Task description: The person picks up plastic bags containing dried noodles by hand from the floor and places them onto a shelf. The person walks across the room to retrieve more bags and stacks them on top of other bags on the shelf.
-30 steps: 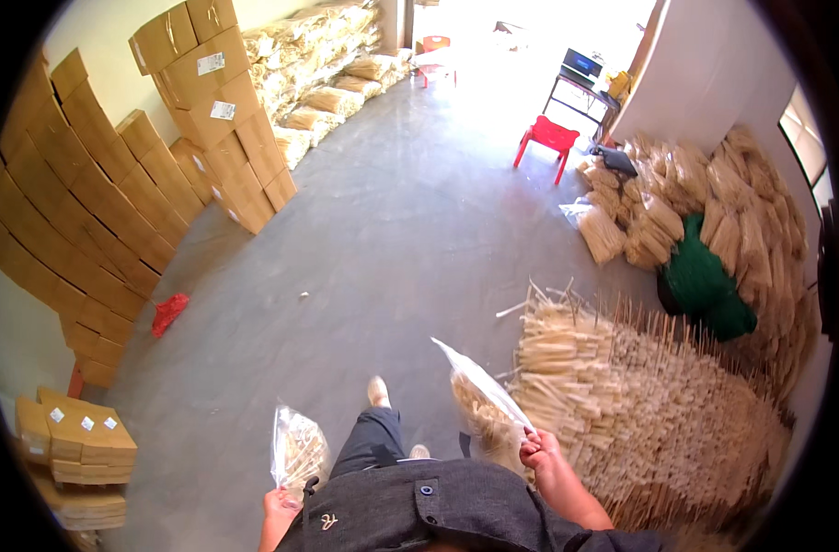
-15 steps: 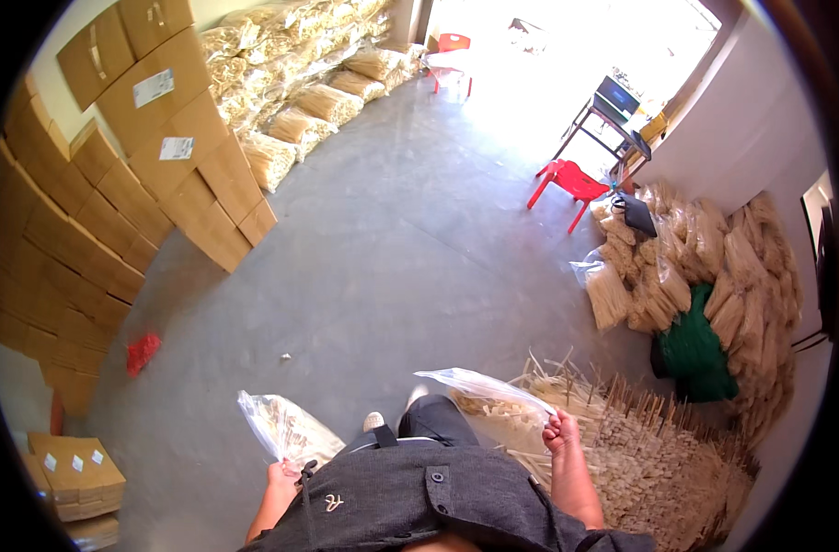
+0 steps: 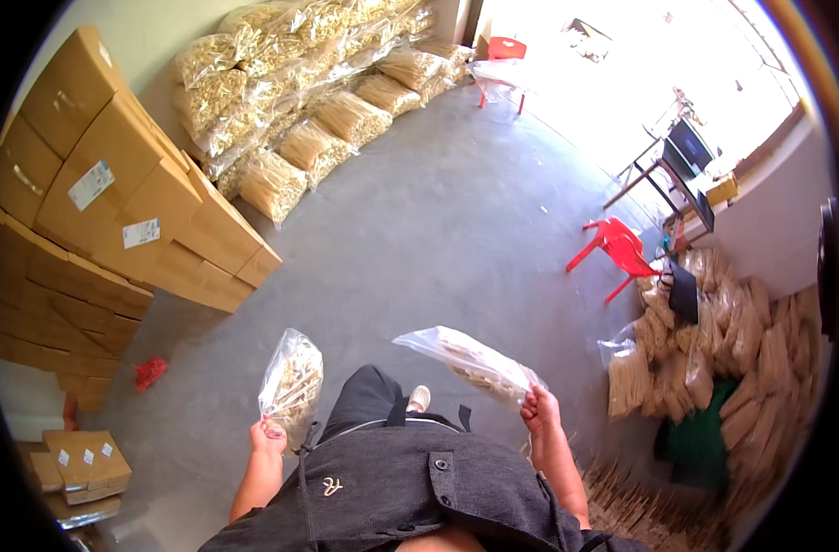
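My left hand point(image 3: 269, 436) is closed on the gathered end of a clear plastic bag point(image 3: 293, 375) filled with pale, thin sticks. That bag hangs out ahead of my left hip. On the other side, my right hand point(image 3: 541, 410) grips the end of a second clear bag point(image 3: 475, 362), also holding pale sticks, which stretches leftward in front of my body. Both bags are off the floor and apart from each other. What the sticks are exactly is too small to tell.
Tall cardboard boxes point(image 3: 116, 198) are stacked at left, with smaller boxes point(image 3: 86, 465) lower down. Stick-filled bags point(image 3: 337, 120) line the far wall. At right stand a red chair point(image 3: 617, 248), a table with a laptop point(image 3: 688, 147), piled bundles point(image 3: 714, 322) and loose sticks point(image 3: 640, 506).
I have stepped forward and turned slightly, leaving the loose stick pile behind at lower right. Both bags have swung further ahead of me, still held.
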`<state>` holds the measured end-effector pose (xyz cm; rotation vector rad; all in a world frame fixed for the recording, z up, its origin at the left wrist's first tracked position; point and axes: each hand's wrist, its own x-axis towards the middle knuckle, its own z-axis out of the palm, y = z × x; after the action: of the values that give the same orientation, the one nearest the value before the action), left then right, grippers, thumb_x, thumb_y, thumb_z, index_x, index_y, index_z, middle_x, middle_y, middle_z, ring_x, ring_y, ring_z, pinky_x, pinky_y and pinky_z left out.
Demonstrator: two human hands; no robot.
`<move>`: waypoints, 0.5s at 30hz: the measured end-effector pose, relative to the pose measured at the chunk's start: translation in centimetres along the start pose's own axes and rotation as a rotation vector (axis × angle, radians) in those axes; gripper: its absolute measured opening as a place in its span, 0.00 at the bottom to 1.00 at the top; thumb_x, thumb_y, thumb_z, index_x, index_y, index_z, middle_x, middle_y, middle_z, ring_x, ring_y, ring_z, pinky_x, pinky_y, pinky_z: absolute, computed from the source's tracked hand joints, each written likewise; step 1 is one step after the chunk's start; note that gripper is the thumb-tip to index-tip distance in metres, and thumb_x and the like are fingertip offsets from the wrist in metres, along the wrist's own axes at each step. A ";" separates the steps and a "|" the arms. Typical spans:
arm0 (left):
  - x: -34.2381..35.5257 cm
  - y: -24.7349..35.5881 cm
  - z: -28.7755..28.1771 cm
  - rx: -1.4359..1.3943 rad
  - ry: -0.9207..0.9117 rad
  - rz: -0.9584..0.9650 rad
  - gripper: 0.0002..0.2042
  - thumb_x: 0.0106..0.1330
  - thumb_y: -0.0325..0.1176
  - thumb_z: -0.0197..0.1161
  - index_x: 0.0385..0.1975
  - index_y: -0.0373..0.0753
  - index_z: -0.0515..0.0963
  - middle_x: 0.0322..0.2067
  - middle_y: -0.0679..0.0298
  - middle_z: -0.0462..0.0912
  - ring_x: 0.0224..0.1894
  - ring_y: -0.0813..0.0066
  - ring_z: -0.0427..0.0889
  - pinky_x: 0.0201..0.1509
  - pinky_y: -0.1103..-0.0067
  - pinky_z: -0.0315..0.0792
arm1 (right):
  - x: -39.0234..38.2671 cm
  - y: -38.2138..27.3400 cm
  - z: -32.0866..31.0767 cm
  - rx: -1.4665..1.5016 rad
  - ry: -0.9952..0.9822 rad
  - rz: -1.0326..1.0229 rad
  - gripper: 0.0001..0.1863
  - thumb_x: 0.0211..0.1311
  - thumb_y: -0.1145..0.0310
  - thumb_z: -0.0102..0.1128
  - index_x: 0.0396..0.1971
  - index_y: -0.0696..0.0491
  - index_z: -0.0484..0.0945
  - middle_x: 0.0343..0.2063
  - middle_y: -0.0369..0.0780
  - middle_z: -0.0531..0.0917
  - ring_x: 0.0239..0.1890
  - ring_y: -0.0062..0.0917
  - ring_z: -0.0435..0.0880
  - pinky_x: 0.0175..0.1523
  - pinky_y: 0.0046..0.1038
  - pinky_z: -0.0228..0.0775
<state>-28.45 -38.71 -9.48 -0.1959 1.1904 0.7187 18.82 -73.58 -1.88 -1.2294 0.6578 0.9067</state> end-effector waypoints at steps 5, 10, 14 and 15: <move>6.9 -3.3 13.4 -0.004 0.047 -0.053 0.08 0.59 0.31 0.44 0.18 0.44 0.66 0.05 0.79 0.54 0.05 0.88 0.50 0.07 0.89 0.48 | 7.9 -13.7 12.3 -0.008 -0.155 -0.006 0.05 0.58 0.67 0.44 0.28 0.51 0.64 0.07 0.28 0.57 0.07 0.12 0.51 0.09 0.15 0.42; 22.3 -4.6 19.9 0.379 0.053 0.107 0.06 0.58 0.30 0.44 0.21 0.42 0.67 0.07 0.77 0.55 0.05 0.87 0.49 0.08 0.88 0.44 | 15.3 -24.6 26.3 0.009 -0.227 0.023 0.05 0.60 0.67 0.42 0.26 0.50 0.64 0.08 0.28 0.58 0.07 0.12 0.51 0.10 0.16 0.43; 29.1 -6.1 26.6 0.153 0.060 -0.089 0.05 0.56 0.28 0.42 0.24 0.41 0.67 0.10 0.75 0.57 0.08 0.87 0.52 0.10 0.89 0.47 | 20.6 -32.6 36.8 -0.046 -0.264 0.063 0.07 0.59 0.67 0.44 0.22 0.50 0.63 0.08 0.28 0.57 0.07 0.12 0.51 0.10 0.15 0.43; 29.6 -6.1 29.3 0.144 0.020 -0.137 0.06 0.56 0.27 0.42 0.23 0.41 0.67 0.09 0.75 0.56 0.08 0.87 0.52 0.10 0.89 0.47 | 21.8 -34.6 39.3 -0.072 -0.265 0.054 0.08 0.59 0.67 0.44 0.21 0.50 0.63 0.08 0.28 0.57 0.07 0.12 0.51 0.10 0.15 0.43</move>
<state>3.36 -16.75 -26.12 -0.1635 1.2304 0.5100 57.80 -33.25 6.40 -1.1333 0.4510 1.1236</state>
